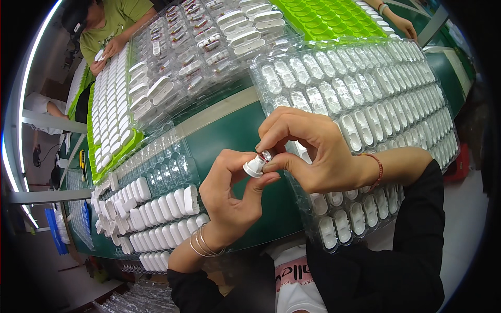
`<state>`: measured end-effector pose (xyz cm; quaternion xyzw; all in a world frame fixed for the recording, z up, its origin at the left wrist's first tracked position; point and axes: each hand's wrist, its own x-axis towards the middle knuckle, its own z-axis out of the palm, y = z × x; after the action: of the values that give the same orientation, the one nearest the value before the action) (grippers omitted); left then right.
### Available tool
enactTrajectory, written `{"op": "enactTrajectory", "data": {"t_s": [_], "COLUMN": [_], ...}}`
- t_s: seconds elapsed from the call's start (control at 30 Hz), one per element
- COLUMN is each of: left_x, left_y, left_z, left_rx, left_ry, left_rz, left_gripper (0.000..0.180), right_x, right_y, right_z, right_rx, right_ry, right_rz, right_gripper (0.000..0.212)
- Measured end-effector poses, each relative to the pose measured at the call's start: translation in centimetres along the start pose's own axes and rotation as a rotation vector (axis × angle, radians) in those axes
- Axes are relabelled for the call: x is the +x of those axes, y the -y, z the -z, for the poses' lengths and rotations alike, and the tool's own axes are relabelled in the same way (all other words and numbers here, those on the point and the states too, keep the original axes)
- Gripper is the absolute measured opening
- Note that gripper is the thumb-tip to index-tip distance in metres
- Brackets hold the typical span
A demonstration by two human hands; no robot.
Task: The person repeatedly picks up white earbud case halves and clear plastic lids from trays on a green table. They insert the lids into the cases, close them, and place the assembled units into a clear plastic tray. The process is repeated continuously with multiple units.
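Note:
Between the fingertips of both hands is a small white plastic shell, held in mid-air above the green table. My left hand pinches the shell from the left and below, thumb against its side. From the right, my right hand pinches at its upper end, where a small part with metallic and reddish bits shows. The fingers hide much of that part. Just beyond and beneath my right hand lies a clear tray with rows of white oval shells in its pockets.
At lower left, a clear tray holds white cases, some piled loosely. Farther back, a clear tray carries shells and small reddish parts. Green trays stand at left and far right. A person handles a white piece at upper left; another person's hand is at upper right.

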<state>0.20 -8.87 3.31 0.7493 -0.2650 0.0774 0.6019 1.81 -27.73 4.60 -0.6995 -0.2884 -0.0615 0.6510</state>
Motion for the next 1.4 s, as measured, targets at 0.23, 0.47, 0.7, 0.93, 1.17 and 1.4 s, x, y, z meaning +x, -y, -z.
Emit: {"op": "enactTrajectory", "data": {"t_s": [0.23,0.47,0.7,0.93,1.17,1.4], "left_x": [1.0,2.7,1.4,0.7,0.2,-0.6], "left_y": [0.5,0.2,0.1,1.4,1.7,1.5], "left_z": [-1.2,-0.4,0.1,0.8,0.6,0.6], "left_rx": [-0.167,-0.161,-0.127,0.253,0.107,-0.17], "left_ry": [-0.07,-0.048,-0.081,-0.049,-0.126,-0.166], "left_rz": [0.096,0.111,0.043,-0.197,-0.005,0.054], "left_gripper": [0.021,0.019,0.027,0.034,0.034,0.033], "right_x": [0.0,1.9,2.2,1.4,1.0,0.8], "right_y": [0.3,0.1,-0.3,-0.5,-0.6,-1.6], "right_z": [-0.1,1.5,1.2,0.6,0.1,0.1], "right_rx": [0.069,0.084,0.417,0.378,0.438,-0.222], "right_ry": [-0.171,-0.149,-0.189,-0.106,-0.131,-0.031], "right_rz": [-0.209,-0.117,-0.32,-0.427,-0.365,0.319], "right_gripper": [0.019,0.026,0.039,0.034,0.028,0.031]}}
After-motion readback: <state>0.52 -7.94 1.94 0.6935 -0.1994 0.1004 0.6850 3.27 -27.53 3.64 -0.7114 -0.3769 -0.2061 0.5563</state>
